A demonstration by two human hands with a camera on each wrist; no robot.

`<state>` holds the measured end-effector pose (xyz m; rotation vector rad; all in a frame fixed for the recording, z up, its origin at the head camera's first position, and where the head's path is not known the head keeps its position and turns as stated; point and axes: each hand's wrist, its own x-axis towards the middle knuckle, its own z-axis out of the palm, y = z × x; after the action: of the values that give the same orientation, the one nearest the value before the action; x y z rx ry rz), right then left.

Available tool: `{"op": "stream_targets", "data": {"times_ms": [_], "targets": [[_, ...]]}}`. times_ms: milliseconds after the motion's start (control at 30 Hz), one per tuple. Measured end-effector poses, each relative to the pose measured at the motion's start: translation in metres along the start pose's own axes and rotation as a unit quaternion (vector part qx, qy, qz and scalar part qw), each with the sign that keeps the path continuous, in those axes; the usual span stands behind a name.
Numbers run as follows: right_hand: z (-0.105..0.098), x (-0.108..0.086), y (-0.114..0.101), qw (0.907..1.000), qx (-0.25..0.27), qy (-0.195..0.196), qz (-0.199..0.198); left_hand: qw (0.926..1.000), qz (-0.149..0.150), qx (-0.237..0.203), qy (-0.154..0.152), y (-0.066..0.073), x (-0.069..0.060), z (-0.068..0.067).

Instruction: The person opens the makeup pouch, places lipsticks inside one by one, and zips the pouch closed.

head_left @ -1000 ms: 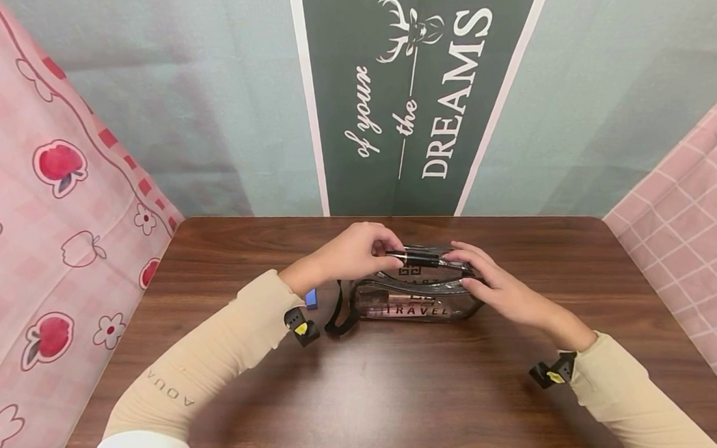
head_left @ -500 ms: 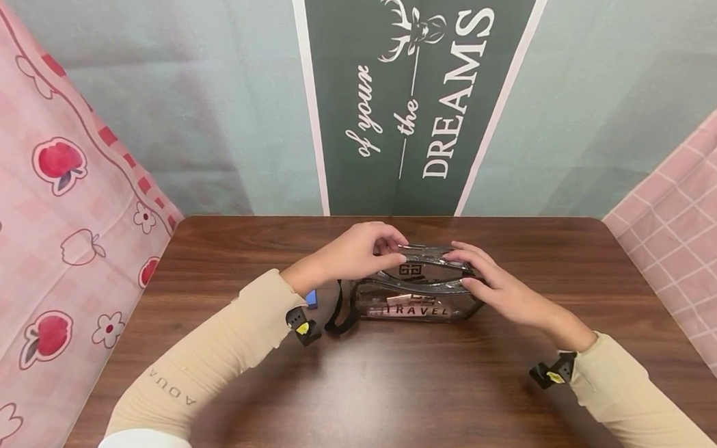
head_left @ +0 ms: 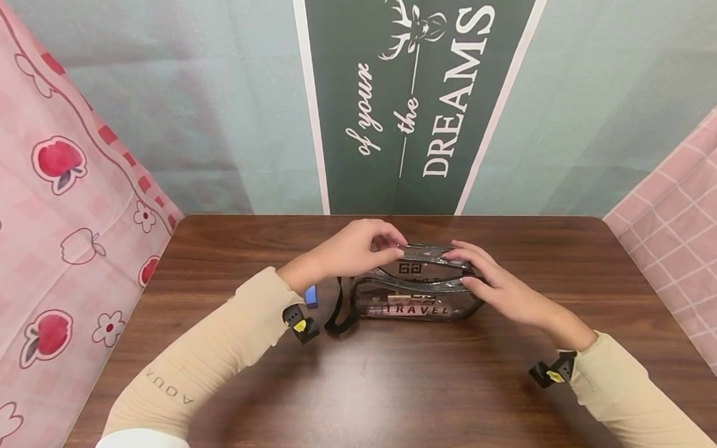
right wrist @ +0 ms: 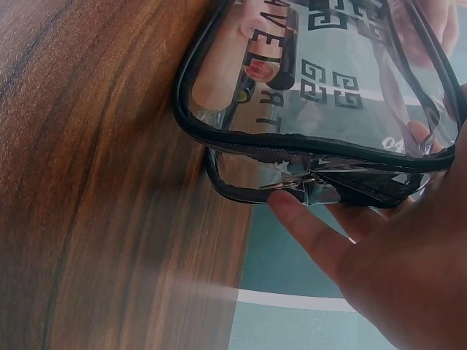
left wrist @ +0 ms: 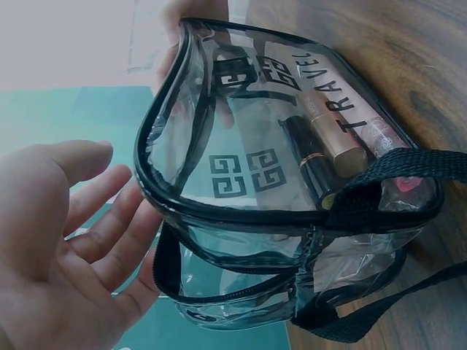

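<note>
A clear travel pouch (head_left: pixel 421 302) with black trim stands on the table, its zipped top gaping. Through its wall in the left wrist view I see a black tube (left wrist: pixel 310 164) with a gold band, a gold-toned tube (left wrist: pixel 336 138) and a pinkish tube (left wrist: pixel 387 138). My left hand (head_left: pixel 360 248) is at the left end of the opening, thumb apart from the loosely bent fingers (left wrist: pixel 109 240), with nothing between them. My right hand (head_left: pixel 498 287) holds the pouch's right end, thumb at the front rim and fingers at the back one.
A small blue block-like object (head_left: pixel 311 296) lies left of the pouch, partly behind the left wrist. The pouch's black strap (head_left: pixel 341 314) loops onto the brown wooden table (head_left: pixel 369 401). Fabric backdrops (head_left: pixel 235 122) surround the table at the back and sides.
A second ago my left hand pinched a black tube above the pouch's opening. It let the tube go into the pouch, and the hand has since shifted slightly left. The right hand stayed put.
</note>
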<state>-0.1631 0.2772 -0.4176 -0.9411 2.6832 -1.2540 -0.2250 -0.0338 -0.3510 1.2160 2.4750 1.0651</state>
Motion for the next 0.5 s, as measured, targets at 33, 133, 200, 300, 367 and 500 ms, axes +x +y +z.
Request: {"op": "stream_targets", "data": {"times_ms": [33,133,200,300,367,500], "targets": [[0.000,0.000,0.000,1.0000,0.000,0.000,0.000,1.0000,0.002,0.002,0.001,0.000,0.000,0.000],[0.000,0.000,0.000,1.0000,0.000,0.000,-0.001,1.0000,0.002,0.001,0.003,0.000,0.000,-0.002],[0.000,0.000,0.000,1.0000,-0.002,-0.001,-0.002,1.0000,0.002,-0.004,0.004,-0.001,-0.001,-0.003],[0.000,0.000,-0.001,1.0000,-0.005,-0.001,0.000,0.9999,0.000,-0.010,0.006,-0.003,-0.004,-0.006],[0.000,0.000,-0.001,1.0000,-0.008,-0.001,0.001,0.9999,-0.003,-0.013,0.008,-0.004,-0.006,-0.009],[0.000,0.001,-0.001,0.9999,-0.010,-0.001,-0.003,0.9998,-0.005,-0.012,0.018,-0.008,-0.015,-0.016]]}}
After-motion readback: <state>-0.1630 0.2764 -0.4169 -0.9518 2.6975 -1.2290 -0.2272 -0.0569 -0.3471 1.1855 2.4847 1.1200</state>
